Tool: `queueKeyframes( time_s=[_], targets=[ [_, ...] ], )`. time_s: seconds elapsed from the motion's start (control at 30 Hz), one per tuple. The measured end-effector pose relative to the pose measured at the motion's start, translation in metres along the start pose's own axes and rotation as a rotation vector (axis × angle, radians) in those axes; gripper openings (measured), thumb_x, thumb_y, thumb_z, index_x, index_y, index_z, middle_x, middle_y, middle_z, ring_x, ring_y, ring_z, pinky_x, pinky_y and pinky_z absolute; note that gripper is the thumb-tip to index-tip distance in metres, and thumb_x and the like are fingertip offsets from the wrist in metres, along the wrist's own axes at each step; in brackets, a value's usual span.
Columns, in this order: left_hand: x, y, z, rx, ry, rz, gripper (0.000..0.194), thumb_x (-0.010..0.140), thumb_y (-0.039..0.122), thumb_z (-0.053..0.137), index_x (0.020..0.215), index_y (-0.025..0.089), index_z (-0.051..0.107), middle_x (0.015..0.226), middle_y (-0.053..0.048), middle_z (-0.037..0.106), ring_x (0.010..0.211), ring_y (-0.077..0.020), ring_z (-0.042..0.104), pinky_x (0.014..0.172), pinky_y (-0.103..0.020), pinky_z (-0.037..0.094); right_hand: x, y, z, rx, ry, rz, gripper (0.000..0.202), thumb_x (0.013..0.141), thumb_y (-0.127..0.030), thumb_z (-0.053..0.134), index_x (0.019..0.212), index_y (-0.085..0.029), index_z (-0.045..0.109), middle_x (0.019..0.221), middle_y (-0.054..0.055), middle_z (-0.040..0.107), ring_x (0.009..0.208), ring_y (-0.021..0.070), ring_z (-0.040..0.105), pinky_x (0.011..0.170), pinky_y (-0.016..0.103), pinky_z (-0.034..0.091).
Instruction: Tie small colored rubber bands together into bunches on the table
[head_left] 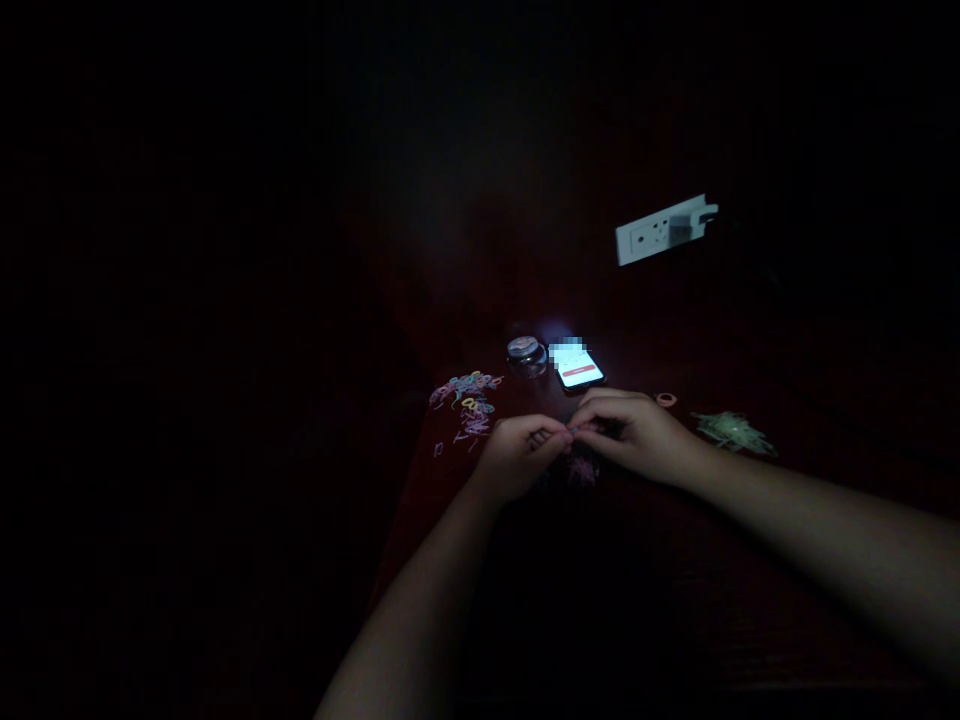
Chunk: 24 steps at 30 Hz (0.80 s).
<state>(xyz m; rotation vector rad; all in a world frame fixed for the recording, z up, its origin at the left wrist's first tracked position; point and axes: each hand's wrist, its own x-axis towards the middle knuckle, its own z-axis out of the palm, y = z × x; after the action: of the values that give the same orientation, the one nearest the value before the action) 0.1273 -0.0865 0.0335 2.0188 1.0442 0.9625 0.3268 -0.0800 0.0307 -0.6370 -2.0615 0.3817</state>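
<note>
My left hand (519, 458) and my right hand (636, 432) meet over the dark table, fingertips pinched together. Between them is a tiny bluish bit (573, 430), too small and dim to name. Just below the fingertips lies a small pinkish-purple pile (583, 470) of what look like thin elastic bands. Left of my left hand are a mixed-colour pile of small elastic bands (466, 385) and a looser purple group (475, 420). A pale green pile (733, 432) of thin strands or bands sits beyond my right wrist, and an orange ring (666, 400) lies near my right hand.
A lit phone (580, 366) lies behind my hands, with a small lidded clear jar (527, 354) to its left. A white socket strip (660, 232) with a plug in it is at the upper right. The table's left edge (397, 520) shows faintly; the surroundings are very dark.
</note>
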Motion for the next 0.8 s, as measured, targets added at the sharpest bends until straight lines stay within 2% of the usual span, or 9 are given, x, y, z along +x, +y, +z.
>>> queueKeyframes(
  time_s=[0.27, 0.8],
  targets=[
    [0.0013, 0.0008, -0.0041, 0.218, 0.073, 0.175, 0.017, 0.084, 0.030, 0.063, 0.085, 0.017, 0.073, 0.078, -0.004, 0.068, 0.067, -0.0129, 0.058, 0.062, -0.024, 0.045, -0.0020, 0.0023, 0.0009, 0.038, 0.016, 0.090, 0.013, 0.084, -0.027, 0.062, 0.088, -0.017, 0.070, 0.079, 0.005, 0.064, 0.069, 0.0146, 0.059, 0.062, 0.028, 0.048],
    [0.0011, -0.0012, -0.0020, 0.221, 0.112, 0.185, 0.012, 0.080, 0.027, 0.069, 0.084, 0.017, 0.071, 0.078, -0.003, 0.066, 0.066, -0.0108, 0.055, 0.060, -0.022, 0.045, -0.0018, 0.0032, 0.0010, 0.049, -0.028, 0.122, 0.010, 0.084, -0.023, 0.059, 0.081, -0.016, 0.066, 0.075, 0.004, 0.060, 0.067, 0.0143, 0.055, 0.061, 0.028, 0.045]
  ],
)
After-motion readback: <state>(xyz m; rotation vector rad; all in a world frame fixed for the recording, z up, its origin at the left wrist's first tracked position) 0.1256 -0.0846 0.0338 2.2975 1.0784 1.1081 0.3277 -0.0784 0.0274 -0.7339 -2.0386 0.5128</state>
